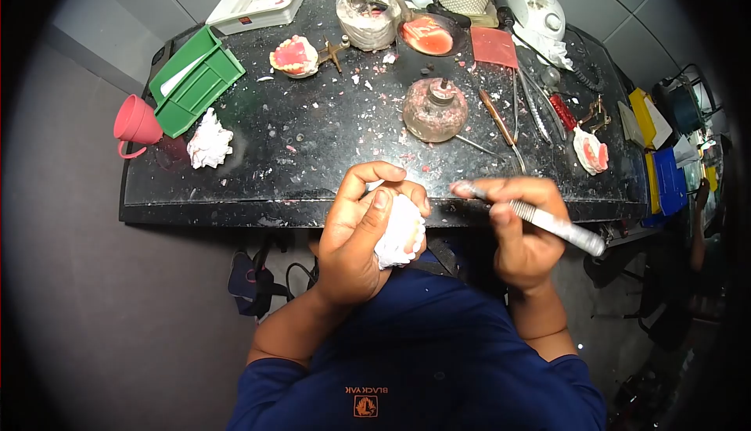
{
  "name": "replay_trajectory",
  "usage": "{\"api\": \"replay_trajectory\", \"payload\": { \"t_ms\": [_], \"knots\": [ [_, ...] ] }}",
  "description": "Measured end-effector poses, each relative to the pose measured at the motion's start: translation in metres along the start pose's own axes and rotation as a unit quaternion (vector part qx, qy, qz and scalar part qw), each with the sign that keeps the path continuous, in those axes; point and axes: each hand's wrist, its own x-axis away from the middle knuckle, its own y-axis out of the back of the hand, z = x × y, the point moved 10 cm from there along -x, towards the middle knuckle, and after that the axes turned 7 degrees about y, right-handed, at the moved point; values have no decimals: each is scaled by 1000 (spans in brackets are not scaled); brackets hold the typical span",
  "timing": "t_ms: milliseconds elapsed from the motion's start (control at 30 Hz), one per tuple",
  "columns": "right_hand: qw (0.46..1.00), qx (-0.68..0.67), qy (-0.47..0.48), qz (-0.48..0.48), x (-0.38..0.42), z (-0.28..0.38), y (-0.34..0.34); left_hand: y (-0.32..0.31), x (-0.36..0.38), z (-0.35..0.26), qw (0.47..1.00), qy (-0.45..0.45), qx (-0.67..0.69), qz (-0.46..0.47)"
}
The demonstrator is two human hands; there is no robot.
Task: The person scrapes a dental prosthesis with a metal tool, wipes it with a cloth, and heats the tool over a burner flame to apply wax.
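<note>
In front of my chest, my left hand (356, 235) is closed around a white plaster dental model (400, 231) with a row of teeth along its right side. My thumb presses on the model and the fingers curl behind it. To the right, my right hand (526, 231) grips a silvery pen-shaped handpiece (559, 230) with a ribbed middle. Its thick back end points down and right; the front end is blurred near my fingertips. The handpiece and the model are apart.
On the black bench (313, 157) stand a glass spirit burner (435, 114), a wax-filled ladle (426, 36), a pink-based denture model (295, 57), a white plaster lump (210, 140), a green tray (195, 83) and a pink cup (137, 118). A wooden-handled wax knife (498, 118) lies at right among debris.
</note>
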Motion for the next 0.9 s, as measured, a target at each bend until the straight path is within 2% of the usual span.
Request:
{"api": "replay_trajectory", "payload": {
  "t_ms": [67, 167, 267, 400, 533, 600, 667, 733, 900],
  "knots": [
    [999, -47, -20, 4, 4, 11, -12, 0, 0, 0, 1000, 2, 9, -15],
    [993, 22, 55, 106, -6, 34, -30, -2, 1, -1, 999, 9, 22, -40],
    [992, 14, 78, 103, -6, 39, -35, -1, 2, 1, 998, 26, 45, -45],
    [990, 44, 59, 124, -4, 39, -41, -2, 2, 0, 997, 21, 61, -40],
    [988, 28, 71, 135, -6, 43, -43, 3, 3, 0, 998, 28, 29, -58],
    [980, 6, 90, 176, -5, 49, -49, 2, 3, 0, 997, 34, 33, -54],
    [982, -7, 81, 171, -4, 48, -48, 2, 4, 1, 996, 38, 55, -62],
    [993, 25, 13, 118, -4, 36, -37, 0, 4, 2, 997, 34, 50, -57],
    [984, -7, 85, 155, -5, 46, -47, 3, 4, 3, 997, 37, 46, -56]
  ]
}}
